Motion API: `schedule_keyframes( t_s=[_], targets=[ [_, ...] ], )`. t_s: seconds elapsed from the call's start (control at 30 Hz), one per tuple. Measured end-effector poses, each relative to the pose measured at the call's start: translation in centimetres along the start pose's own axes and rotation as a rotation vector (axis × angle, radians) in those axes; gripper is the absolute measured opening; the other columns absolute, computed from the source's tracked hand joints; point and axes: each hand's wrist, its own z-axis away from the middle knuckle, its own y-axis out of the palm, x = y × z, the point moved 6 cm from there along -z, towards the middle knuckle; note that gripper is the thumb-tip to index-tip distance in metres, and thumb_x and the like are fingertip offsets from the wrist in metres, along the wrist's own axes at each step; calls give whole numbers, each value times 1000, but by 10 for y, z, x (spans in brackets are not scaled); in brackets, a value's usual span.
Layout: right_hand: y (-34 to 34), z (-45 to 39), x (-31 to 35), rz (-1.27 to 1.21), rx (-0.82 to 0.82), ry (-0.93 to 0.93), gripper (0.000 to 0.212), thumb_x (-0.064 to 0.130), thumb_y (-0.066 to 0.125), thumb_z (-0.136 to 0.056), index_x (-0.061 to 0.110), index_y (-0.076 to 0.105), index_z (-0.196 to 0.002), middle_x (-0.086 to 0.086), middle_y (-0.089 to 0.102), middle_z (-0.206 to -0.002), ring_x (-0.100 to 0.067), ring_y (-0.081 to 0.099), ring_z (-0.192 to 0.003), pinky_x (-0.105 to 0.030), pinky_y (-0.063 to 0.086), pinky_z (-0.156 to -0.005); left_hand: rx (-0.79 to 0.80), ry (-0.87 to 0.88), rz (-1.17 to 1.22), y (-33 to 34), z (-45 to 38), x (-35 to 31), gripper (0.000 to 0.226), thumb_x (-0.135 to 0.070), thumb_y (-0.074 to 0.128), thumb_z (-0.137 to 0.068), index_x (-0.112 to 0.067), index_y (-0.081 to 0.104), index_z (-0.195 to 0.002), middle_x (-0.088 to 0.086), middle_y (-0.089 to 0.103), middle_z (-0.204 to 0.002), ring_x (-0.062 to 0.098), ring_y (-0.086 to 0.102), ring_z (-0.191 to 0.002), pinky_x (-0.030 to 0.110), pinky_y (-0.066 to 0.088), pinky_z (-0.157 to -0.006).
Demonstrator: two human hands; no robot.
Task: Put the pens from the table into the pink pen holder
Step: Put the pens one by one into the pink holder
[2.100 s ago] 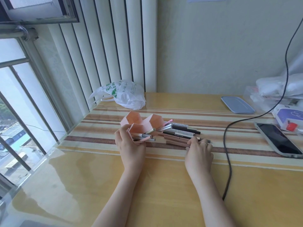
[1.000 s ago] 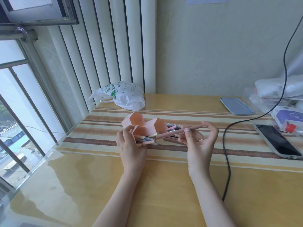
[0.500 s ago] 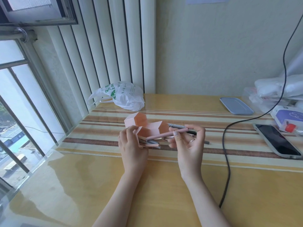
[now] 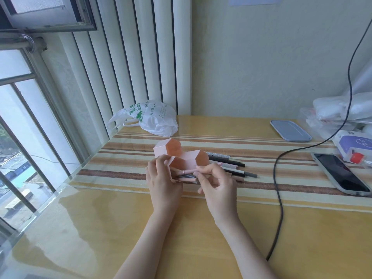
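Observation:
The pink pen holder (image 4: 182,155), made of hexagonal cells, lies on its side on the striped table runner. My left hand (image 4: 161,180) grips its near cell from the left. My right hand (image 4: 216,183) pinches a pink pen (image 4: 191,171) whose left end is inside the open mouth of that cell, where a few other pens lie. Several loose pens (image 4: 229,165), black, grey and pink, lie on the runner just right of the holder, partly behind my right hand.
A white plastic bag (image 4: 149,118) sits behind the holder by the blinds. A black cable (image 4: 278,190) runs down the table at right. A phone (image 4: 340,174), a blue-grey tray (image 4: 289,130) and packages stand at far right. The glass table edge is at left.
My right hand picked a pink pen off the pile, carried it left and pushed it into the holder's near cell. My left hand kept holding the holder, which tilted slightly.

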Motion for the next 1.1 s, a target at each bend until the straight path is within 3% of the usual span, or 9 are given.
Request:
schedule_keyframes(
  t_s=[0.1, 0.17, 0.33, 0.4, 0.53, 0.63, 0.7, 0.83, 1.1],
  targets=[
    [0, -1, -1, 84, 24, -86, 10, 9, 69, -80, 19, 72, -78, 11, 69, -99, -6, 68, -71, -20, 53, -65, -1, -5, 8, 0, 0, 1, 70, 13, 59, -54, -24, 43, -113, -3, 41, -106, 20, 38, -101, 46, 42, -84],
    [0, -3, 0, 139, 64, -114, 15, 7, 69, -81, 20, 76, -85, 5, 64, -110, -4, 66, -78, -12, 47, -64, -15, -43, 28, -1, -1, 5, 69, 12, 61, -56, -22, 44, -113, -5, 39, -106, 17, 38, -101, 46, 42, -85],
    [4, -2, 0, 156, 94, -138, 23, 5, 63, -85, 24, 74, -92, 12, 56, -112, -6, 64, -71, -8, 40, -61, -11, -100, 67, -2, -1, 7, 64, 7, 62, -60, -21, 46, -115, -6, 40, -107, 18, 40, -102, 46, 42, -87],
    [0, -2, 4, 152, 20, -174, 22, 7, 58, -88, 22, 71, -97, 14, 57, -109, -5, 61, -73, -9, 41, -59, -6, -102, 56, -2, -1, 5, 67, 10, 58, -58, -24, 44, -114, -8, 38, -106, 16, 38, -102, 47, 43, -86],
    [-27, -5, 0, 95, -269, -80, 15, 22, 47, -93, 28, 56, -104, 8, 65, -98, -14, 62, -69, -32, 51, -55, 3, -108, 44, -1, 0, 5, 71, 14, 53, -55, -26, 44, -114, -10, 36, -106, 11, 34, -102, 45, 43, -85],
    [-47, -9, -8, 229, -419, -39, 18, 5, 48, -93, 16, 57, -105, 3, 65, -98, -9, 60, -80, -19, 46, -60, -11, -109, 44, -2, -1, 6, 71, 14, 54, -57, -25, 44, -115, -10, 36, -106, 8, 32, -100, 42, 41, -85],
    [-52, -15, -22, 417, -385, 31, 25, -2, 47, -91, 13, 59, -108, 0, 65, -104, -20, 58, -91, -23, 43, -67, -15, -121, 52, -2, -1, 6, 69, 13, 55, -58, -25, 45, -115, -9, 37, -106, 9, 34, -99, 40, 41, -83],
    [-51, -23, -60, 775, -137, 248, 35, -1, 48, -90, 17, 60, -118, -4, 64, -119, -30, 52, -112, -42, 45, -80, -9, -153, 65, -3, -1, 8, 66, 10, 57, -60, -25, 46, -116, -8, 38, -107, 11, 34, -98, 40, 42, -81],
    [-48, -19, -66, 930, -7, 315, 11, 15, 59, -89, 19, 59, -99, -1, 64, -108, -27, 49, -106, -38, 40, -81, -4, -164, 73, -4, -1, 7, 67, 9, 57, -60, -26, 45, -116, -7, 38, -108, 13, 36, -100, 43, 43, -82]
  ],
)
